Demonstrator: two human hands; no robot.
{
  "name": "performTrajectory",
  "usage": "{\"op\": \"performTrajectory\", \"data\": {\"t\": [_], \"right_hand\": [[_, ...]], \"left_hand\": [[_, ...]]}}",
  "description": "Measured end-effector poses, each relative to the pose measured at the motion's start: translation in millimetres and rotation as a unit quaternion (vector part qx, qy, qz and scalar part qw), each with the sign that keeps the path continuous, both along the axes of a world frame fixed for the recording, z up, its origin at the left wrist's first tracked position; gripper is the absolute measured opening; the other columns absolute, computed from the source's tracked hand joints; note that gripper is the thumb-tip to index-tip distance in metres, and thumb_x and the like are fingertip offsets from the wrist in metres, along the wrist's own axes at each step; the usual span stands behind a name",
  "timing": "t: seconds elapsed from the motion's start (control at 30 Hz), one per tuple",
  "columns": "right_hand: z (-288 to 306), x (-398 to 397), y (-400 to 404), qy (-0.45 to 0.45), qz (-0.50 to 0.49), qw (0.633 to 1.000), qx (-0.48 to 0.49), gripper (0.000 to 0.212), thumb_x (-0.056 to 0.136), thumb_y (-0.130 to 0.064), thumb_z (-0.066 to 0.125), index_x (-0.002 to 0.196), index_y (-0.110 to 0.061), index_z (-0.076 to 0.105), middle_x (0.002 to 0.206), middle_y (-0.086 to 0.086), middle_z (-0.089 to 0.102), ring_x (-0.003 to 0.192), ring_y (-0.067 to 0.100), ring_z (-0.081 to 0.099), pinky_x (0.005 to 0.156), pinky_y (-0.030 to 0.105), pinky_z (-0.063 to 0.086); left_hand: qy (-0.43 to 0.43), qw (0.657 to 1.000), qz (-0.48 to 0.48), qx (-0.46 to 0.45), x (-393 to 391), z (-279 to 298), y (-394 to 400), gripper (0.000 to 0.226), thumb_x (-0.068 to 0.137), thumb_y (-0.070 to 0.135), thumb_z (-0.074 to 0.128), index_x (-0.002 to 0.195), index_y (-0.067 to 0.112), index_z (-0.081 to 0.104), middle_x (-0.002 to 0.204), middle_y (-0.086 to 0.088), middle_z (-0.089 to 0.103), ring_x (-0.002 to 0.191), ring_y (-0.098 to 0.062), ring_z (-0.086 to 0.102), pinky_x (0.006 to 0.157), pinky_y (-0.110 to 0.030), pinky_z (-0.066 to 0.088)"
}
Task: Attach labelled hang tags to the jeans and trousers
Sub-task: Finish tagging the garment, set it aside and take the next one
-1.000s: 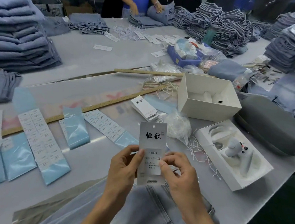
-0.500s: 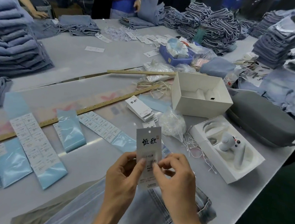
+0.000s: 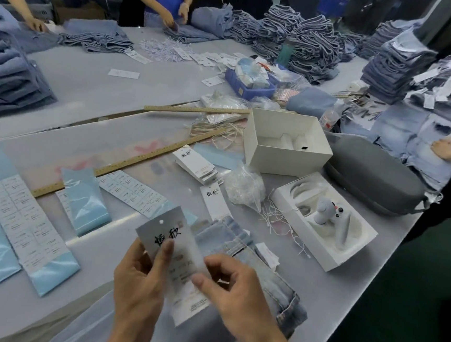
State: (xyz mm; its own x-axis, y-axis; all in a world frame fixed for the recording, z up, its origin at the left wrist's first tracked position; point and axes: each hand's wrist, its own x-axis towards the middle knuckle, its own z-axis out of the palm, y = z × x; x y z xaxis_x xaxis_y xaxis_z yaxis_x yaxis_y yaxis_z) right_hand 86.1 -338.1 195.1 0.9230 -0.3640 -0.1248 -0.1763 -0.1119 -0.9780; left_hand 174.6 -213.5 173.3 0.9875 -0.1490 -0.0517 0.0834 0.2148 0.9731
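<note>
Head view: hands pinch stiff rectangular hang tag (image 3: pixel 169 250) over faded denim jeans (image 3: pixel 272 281).

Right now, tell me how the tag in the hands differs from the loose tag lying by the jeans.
The held tag is lifted and tilted, pinched by the left hand and right hand; the loose tag lies flat on the table, untouched. The held tag shows small printed lines under its logo; the loose tag shows only the logo. Both are white cards with the same black brush characters.
</note>
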Motion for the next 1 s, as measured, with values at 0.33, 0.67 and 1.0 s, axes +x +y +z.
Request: {"op": "performTrajectory", "data": {"t": [0.33,0.67,1.0], "right_hand": [[-5.0,-24.0,-77.2,-0.045,-0.092,0.993,-0.054,0.017,0.088,-0.045,0.069,0.102,-0.039,0.075,0.076,0.001,0.070,0.057,0.007,0.057,0.053,0.020,0.047],[-161.0,29.5,-245.3,0.207,-0.200,0.915,-0.281,0.022,0.095,-0.017,0.058,0.111,-0.025,0.072,0.108,0.000,0.062,0.093,0.022,0.064,0.082,0.034,0.053],[-207.1,42.4,-250.8,0.346,-0.130,0.851,-0.374,0.013,0.101,-0.014,0.044,0.097,-0.017,0.056,0.113,0.001,0.051,0.091,0.024,0.057,0.071,0.034,0.043]], "left_hand": [[-0.020,0.995,-0.001,0.102,10.3,-11.1,-13.7,0.009,0.087,0.037,0.065,0.084,0.042,0.072,0.067,0.003,0.074,0.050,-0.002,0.063,0.047,-0.010,0.047],[0.030,0.992,-0.029,0.123,25.5,-39.0,-62.1,0.015,0.096,0.031,0.062,0.087,0.038,0.070,0.070,0.001,0.075,0.052,-0.006,0.068,0.043,-0.016,0.051],[0.064,0.984,-0.005,0.169,34.8,-67.2,-52.8,0.024,0.082,0.050,0.068,0.100,0.034,0.071,0.082,-0.005,0.077,0.072,-0.030,0.075,0.070,-0.048,0.062]]}}
